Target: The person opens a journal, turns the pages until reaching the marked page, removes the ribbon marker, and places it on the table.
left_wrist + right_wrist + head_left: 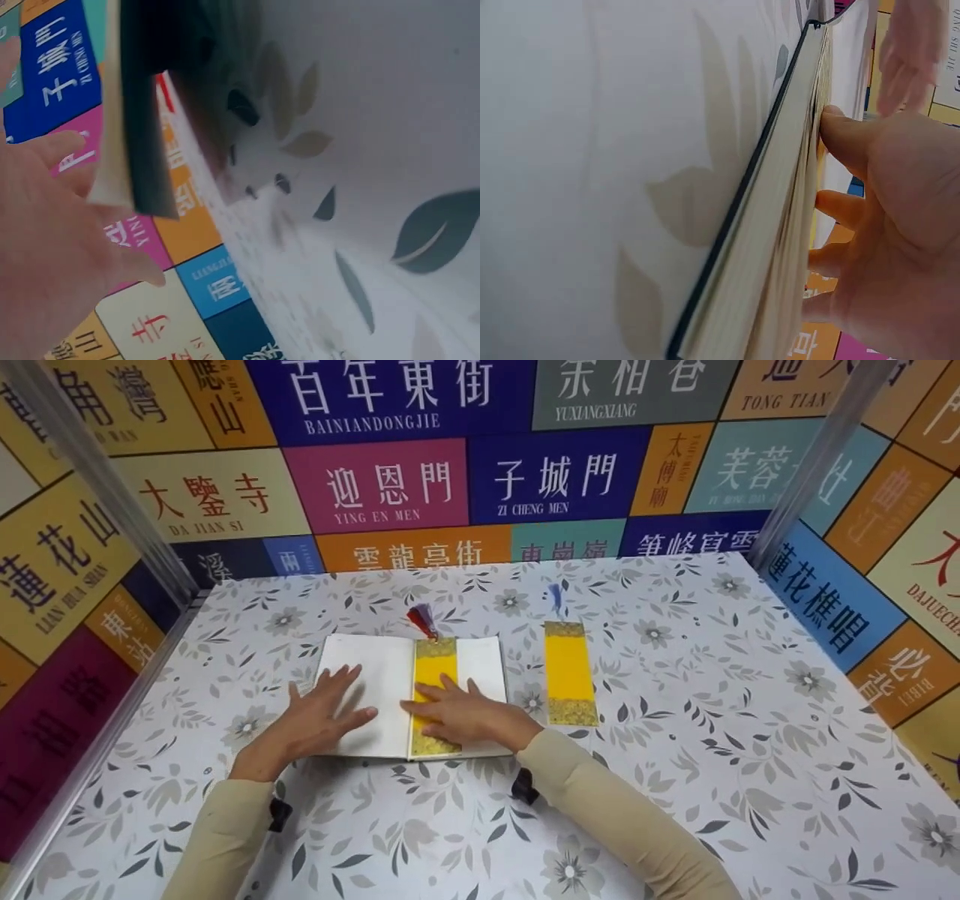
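Observation:
An open book [379, 679] with blank white pages lies on the table. Along its right page, beside the centre fold, lies a yellow bookmark [435, 666] with gold ends and a red and purple tassel [421, 619] past the top edge. My right hand [469, 718] rests on this bookmark and page, fingers spread. In the right wrist view its fingertips [832, 259] meet the top of the page stack [780, 217]. My left hand [315, 724] is over the left page with straight, spread fingers, holding nothing. The left wrist view shows the book's dark cover [146, 142] beside that hand.
A second yellow bookmark [568, 669] with gold ends and a blue tassel [556, 597] lies on the table right of the book. The flower-patterned tabletop [697, 750] is bordered by walls of coloured panels [375, 484] at the back and sides.

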`<state>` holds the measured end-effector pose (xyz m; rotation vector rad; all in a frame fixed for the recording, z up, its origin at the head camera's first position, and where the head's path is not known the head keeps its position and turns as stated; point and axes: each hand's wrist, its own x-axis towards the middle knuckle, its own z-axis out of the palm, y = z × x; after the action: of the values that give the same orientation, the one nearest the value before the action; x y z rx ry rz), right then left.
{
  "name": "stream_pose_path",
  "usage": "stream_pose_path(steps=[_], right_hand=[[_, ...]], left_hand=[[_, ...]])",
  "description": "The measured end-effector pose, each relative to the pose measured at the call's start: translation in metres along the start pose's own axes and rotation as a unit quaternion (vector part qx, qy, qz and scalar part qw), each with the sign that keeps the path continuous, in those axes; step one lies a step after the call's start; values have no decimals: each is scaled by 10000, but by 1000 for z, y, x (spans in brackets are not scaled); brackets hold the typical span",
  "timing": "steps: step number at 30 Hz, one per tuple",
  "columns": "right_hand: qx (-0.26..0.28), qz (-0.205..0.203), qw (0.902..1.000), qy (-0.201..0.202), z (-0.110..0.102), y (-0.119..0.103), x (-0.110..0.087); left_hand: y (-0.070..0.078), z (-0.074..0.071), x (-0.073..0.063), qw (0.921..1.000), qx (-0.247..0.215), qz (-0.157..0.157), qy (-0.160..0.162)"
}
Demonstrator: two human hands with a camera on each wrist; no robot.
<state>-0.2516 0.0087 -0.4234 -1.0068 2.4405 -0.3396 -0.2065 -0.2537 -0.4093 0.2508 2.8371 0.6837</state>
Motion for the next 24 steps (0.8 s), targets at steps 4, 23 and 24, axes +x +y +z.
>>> stream_pose_path(steps=[4,23,24], right_hand=[[-29,-3,10000,-81,-2,-2,1],[180,29,9993,314,-9,-4,5],[178,14,9992,363,-9,-4,5]], left_hand=[[0,8,7,9971,292,-285,-650],[30,19,29,9762,1111,-828,-1668],[32,19,30,9761,1110,-871,-1654]])
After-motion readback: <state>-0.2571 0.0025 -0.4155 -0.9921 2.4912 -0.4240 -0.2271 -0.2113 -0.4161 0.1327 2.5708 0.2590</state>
